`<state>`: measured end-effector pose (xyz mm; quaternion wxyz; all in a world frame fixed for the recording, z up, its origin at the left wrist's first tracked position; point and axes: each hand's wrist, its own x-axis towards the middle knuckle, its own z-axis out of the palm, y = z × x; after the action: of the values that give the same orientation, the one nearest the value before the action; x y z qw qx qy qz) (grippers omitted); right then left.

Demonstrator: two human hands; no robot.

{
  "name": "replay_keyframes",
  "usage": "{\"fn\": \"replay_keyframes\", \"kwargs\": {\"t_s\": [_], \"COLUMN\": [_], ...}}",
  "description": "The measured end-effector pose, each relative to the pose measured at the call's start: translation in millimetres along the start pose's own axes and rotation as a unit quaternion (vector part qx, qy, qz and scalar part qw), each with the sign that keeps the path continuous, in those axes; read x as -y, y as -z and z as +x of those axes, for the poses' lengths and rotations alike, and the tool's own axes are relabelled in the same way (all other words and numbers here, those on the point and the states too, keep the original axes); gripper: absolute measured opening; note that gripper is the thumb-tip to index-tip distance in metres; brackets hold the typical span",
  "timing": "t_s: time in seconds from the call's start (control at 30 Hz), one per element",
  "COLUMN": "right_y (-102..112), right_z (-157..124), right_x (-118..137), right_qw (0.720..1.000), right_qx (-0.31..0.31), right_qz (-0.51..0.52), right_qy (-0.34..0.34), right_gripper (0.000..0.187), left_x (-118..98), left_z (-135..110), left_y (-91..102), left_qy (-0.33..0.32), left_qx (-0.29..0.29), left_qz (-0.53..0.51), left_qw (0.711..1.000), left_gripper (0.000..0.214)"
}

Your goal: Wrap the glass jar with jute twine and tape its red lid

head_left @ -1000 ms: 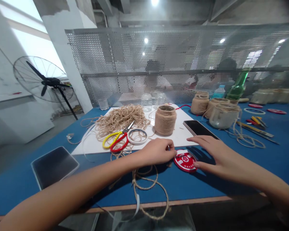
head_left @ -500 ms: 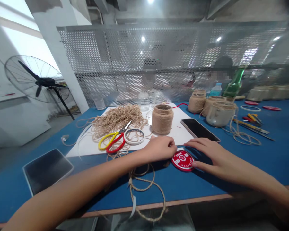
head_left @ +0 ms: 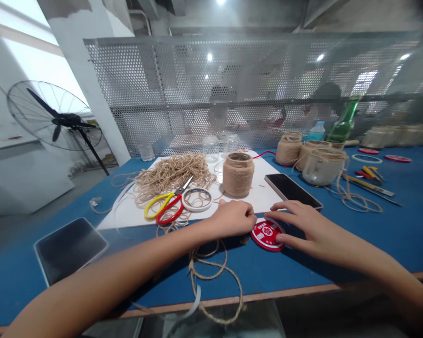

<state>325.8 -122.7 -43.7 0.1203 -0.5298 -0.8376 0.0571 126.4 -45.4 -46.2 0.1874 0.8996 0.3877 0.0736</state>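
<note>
My left hand (head_left: 234, 218) is closed in a fist at the left edge of a flat red disc (head_left: 267, 232) with white print. Whatever its fingers hold is hidden from me. My right hand (head_left: 305, 227) spreads over the disc's right side, fingers apart, thumb touching its top. Just beyond my left hand stands a twine-wrapped jar (head_left: 238, 174). Loops of twine (head_left: 216, 270) lie below my left wrist and hang over the table edge, beside a thin white strip (head_left: 196, 300).
Scissors (head_left: 169, 206), a white tape ring (head_left: 196, 200) and a heap of twine (head_left: 178, 171) lie on white paper. Two phone-like dark slabs, a phone (head_left: 292, 190) and a tablet (head_left: 70, 249), flank the work. Jars (head_left: 322, 166) and a green bottle (head_left: 342, 122) stand right.
My right hand has shifted slightly left, its fingers and thumb reaching farther over the red disc. The hanging white strip has swung. My left hand has barely moved.
</note>
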Motion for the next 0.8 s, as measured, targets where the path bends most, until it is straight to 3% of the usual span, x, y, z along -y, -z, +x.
{"fn": "replay_keyframes", "kwargs": {"t_s": [0.33,0.8], "right_y": [-1.3,-2.7], "right_z": [0.7,-0.2], "right_x": [-2.2,-5.0], "right_qw": [1.0,1.0], "right_qx": [0.001,-0.016], "right_qz": [-0.01,-0.024], "right_qy": [0.003,-0.001], "right_gripper": [0.043,0.046], "left_x": [2.1,-2.9], "left_z": [1.0,3.8], "left_y": [-1.8,1.5], "left_qy": [-0.014,0.013], "left_qx": [-0.014,0.011], "left_qz": [0.022,0.034], "left_qw": [1.0,0.999], "left_gripper": [0.022,0.024]}}
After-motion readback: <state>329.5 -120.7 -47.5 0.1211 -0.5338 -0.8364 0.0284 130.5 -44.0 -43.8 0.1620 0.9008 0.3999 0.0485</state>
